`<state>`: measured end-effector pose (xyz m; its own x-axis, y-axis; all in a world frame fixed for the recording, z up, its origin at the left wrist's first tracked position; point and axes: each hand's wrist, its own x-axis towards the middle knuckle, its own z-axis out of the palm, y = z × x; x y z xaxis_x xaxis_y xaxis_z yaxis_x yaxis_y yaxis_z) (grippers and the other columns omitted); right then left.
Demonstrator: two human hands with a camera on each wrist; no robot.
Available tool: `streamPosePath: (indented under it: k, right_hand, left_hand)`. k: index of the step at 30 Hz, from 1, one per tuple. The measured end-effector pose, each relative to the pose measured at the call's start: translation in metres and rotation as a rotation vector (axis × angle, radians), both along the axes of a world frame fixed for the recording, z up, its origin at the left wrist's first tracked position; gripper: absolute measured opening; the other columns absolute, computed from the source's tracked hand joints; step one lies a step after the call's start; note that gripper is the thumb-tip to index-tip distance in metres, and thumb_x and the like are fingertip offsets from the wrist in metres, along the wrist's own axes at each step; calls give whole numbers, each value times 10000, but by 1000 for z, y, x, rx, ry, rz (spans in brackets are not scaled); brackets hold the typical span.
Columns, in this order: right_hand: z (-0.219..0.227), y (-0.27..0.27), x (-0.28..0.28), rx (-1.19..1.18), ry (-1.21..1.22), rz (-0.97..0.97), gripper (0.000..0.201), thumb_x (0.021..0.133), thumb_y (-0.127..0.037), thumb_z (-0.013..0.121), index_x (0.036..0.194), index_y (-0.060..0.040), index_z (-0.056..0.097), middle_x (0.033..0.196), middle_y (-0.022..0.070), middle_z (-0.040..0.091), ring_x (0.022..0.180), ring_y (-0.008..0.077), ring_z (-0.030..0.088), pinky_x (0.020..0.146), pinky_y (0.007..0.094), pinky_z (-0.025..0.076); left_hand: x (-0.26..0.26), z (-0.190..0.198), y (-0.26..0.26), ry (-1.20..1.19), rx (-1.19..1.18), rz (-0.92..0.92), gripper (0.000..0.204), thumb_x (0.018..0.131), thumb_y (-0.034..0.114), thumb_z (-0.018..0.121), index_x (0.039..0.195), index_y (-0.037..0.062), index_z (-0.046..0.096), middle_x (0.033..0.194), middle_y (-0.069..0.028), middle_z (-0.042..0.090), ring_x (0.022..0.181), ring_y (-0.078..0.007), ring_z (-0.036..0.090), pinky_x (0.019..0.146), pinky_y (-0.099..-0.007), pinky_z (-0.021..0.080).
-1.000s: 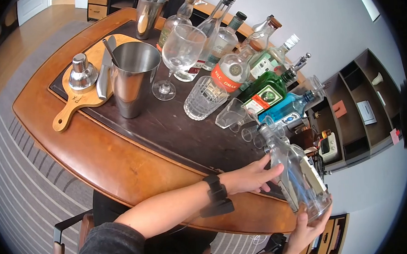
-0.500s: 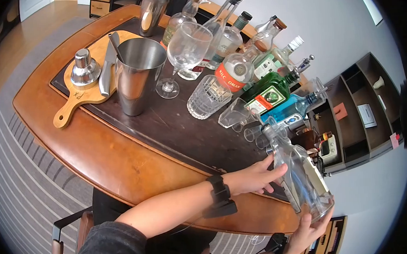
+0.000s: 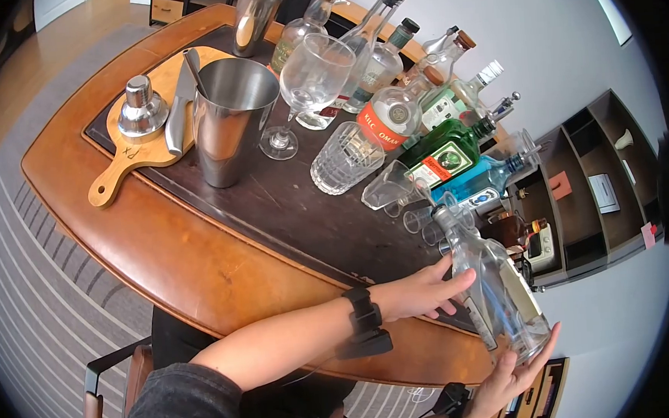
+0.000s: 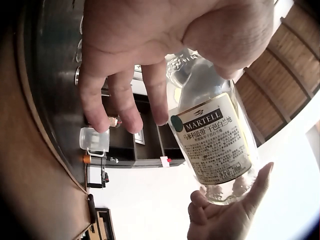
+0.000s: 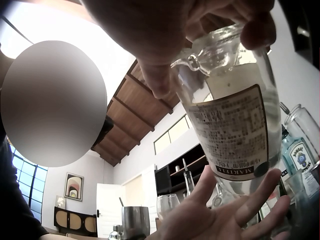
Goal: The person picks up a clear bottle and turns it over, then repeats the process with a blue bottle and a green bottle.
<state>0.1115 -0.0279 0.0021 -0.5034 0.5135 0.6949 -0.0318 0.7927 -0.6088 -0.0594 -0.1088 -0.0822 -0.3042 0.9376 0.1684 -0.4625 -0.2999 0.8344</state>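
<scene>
From here I see the clear bottle tilted in the air, near the edge of the table. The right hand grips its base; the left hand is spread beside its upper part.

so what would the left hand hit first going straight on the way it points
Most likely the clear bottle: the left hand is right beside it, though contact is hard to tell.

A clear glass bottle, its pale Martell label dense with small print, tilts in mid-air, base gripped by the right hand.
</scene>
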Motion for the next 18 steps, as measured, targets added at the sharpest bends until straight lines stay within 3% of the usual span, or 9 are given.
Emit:
streamPosePath:
  k: [2, 5, 8, 18]
  right_hand:
    - [1, 1, 0, 33, -10, -1, 878, 831, -479, 661, 1469, -24, 265, 1471, 156, 308, 1312, 285, 362, 1074, 400, 314]
    - [2, -9, -6, 178, -61, -126, 904, 811, -466, 684, 1473, -24, 255, 1499, 143, 277, 1343, 279, 321, 1092, 419, 284]
    - [1, -7, -3, 268, -70, -28, 925, 789, -435, 713, 1472, -17, 251, 1517, 133, 255, 1363, 274, 295, 1100, 429, 266]
    - [2, -10, -10, 207, -14, -65, 935, 774, -454, 722, 1465, -17, 269, 1487, 153, 283, 1331, 294, 336, 1086, 435, 287]
  left_hand:
    - [0, 0, 0, -6, 2, 1, 887, 858, 737, 383, 1503, 223, 58, 1272, -179, 507, 1092, -287, 555, 889, -424, 461]
    - [-5, 5, -5, -11, -12, -69, 784, 938, 611, 386, 1510, 202, 41, 1354, -83, 443, 1070, -191, 542, 920, -367, 459]
    - [-5, 5, -5, 0, -7, -63, 769, 939, 614, 378, 1508, 203, 65, 1360, -81, 439, 1065, -192, 545, 922, -367, 456]
    - [-6, 8, -8, -6, 27, -66, 777, 937, 621, 374, 1510, 204, 54, 1320, -72, 477, 1044, -178, 542, 908, -352, 453]
